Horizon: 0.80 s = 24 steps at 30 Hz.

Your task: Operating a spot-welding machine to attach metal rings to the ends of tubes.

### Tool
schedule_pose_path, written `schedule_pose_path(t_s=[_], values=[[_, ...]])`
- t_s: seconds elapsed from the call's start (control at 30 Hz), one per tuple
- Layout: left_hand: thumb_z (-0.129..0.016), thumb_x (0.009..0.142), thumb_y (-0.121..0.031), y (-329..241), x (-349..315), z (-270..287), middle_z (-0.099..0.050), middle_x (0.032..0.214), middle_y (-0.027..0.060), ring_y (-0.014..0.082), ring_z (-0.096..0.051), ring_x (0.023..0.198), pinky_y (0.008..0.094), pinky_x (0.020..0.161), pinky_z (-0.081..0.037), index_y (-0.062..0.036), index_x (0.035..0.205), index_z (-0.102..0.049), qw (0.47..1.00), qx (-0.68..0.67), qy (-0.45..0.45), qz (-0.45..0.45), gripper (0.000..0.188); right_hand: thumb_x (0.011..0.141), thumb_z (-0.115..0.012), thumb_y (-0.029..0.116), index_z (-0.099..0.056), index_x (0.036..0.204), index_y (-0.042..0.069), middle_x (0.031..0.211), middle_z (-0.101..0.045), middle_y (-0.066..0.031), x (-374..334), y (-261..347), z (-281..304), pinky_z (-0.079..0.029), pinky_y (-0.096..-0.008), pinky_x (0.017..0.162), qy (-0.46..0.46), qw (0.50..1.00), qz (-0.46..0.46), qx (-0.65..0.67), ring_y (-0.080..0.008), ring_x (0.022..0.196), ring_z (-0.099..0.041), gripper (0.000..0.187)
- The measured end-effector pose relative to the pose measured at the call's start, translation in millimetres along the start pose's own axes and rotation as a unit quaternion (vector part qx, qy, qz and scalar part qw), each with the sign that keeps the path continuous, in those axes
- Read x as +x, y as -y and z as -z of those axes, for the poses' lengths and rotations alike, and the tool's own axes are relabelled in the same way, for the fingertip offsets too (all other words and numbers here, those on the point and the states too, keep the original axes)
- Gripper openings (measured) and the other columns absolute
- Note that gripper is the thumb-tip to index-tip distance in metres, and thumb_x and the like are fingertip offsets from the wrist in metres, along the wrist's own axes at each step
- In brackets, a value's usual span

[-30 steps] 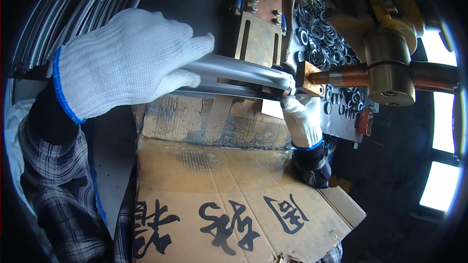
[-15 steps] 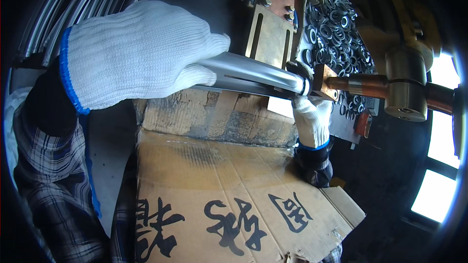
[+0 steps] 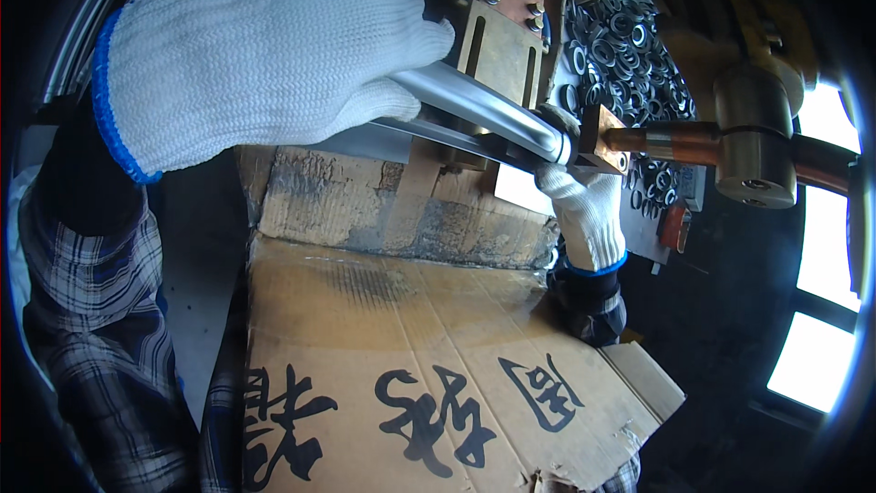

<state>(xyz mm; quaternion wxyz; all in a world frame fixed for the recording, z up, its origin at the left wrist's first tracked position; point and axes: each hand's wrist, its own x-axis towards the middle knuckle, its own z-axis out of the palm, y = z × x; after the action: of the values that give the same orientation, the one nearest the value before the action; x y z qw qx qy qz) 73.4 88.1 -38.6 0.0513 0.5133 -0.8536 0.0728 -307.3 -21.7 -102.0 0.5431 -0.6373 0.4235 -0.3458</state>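
Observation:
My left hand, in a white knitted glove with a blue cuff, is closed round a shiny metal tube. The tube slants down to the right, its far part covered by that glove. My right hand, gloved the same way, is closed at the tube's right end, with fingers below and behind it. A thin ring-like rim shows at that end; whether it is a separate ring I cannot tell. Just right of it stands a copper block on a copper rod. Below the tube runs a narrow dark bar.
Many loose metal rings lie heaped beyond my right hand. A slotted brass plate with bolts stands behind the tube. Cardboard covers the near side. A brass clamp holds the rod. Metal strips stand far left.
My left hand has lifted its end of the tube, so the tube slopes more steeply. My right hand stays at the tube's right end, its fingers slightly shifted. The view has shifted a little.

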Motion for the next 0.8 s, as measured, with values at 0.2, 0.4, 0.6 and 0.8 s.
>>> schedule_pose_path(t_s=[0.2, 0.4, 0.6, 0.8], values=[[-0.079, 0.106, -0.043, 6.5, 1.2, -6.0, -0.070, 0.092, 0.0111, 0.0265, -0.072, 0.082, 0.0446, 0.079, -0.061, -0.0121, 0.145, -0.066, 0.999, -0.032, -0.016, 0.002, 0.051, 0.109, -0.069, 0.009, -0.058, 0.152, -0.003, 0.138, -0.073, -0.0178, 3.9, 15.3, -0.3, -0.070, -0.0378, 0.094, 0.036, 0.987, -0.041, -0.150, -0.0253, 0.115, -0.077, 0.045], [-0.080, 0.104, -0.044, 6.4, 4.2, -9.3, -0.070, 0.091, 0.0110, 0.0278, -0.073, 0.084, 0.0454, 0.078, -0.062, -0.0146, 0.146, -0.066, 0.999, -0.049, -0.008, 0.013, 0.053, 0.101, -0.082, 0.005, -0.059, 0.152, 0.000, 0.134, -0.074, -0.0139, 3.7, 30.8, -9.4, -0.067, -0.0374, 0.097, 0.058, 0.963, -0.019, -0.262, -0.0227, 0.116, -0.074, 0.056], [-0.083, 0.102, -0.042, 9.6, 6.7, -10.2, -0.068, 0.087, 0.0098, 0.0282, -0.073, 0.083, 0.0447, 0.077, -0.062, -0.0152, 0.144, -0.064, 0.999, -0.011, -0.040, 0.004, 0.053, 0.121, -0.055, 0.033, -0.059, 0.151, 0.001, 0.135, -0.069, -0.0155, 21.3, -26.9, 23.3, -0.066, -0.0488, 0.097, 0.074, 0.997, -0.014, -0.003, -0.0307, 0.119, -0.072, 0.045], [-0.085, 0.101, -0.038, 9.1, 2.9, -14.7, -0.068, 0.087, 0.0086, 0.0268, -0.073, 0.081, 0.0433, 0.075, -0.061, -0.0153, 0.144, -0.064, 0.995, 0.014, -0.093, -0.016, 0.053, 0.121, -0.051, 0.029, -0.054, 0.155, 0.000, 0.142, -0.066, -0.0175, 26.3, -31.9, 27.4, -0.066, -0.0493, 0.096, 0.051, 0.750, -0.284, 0.596, -0.0303, 0.122, -0.070, 0.044]])
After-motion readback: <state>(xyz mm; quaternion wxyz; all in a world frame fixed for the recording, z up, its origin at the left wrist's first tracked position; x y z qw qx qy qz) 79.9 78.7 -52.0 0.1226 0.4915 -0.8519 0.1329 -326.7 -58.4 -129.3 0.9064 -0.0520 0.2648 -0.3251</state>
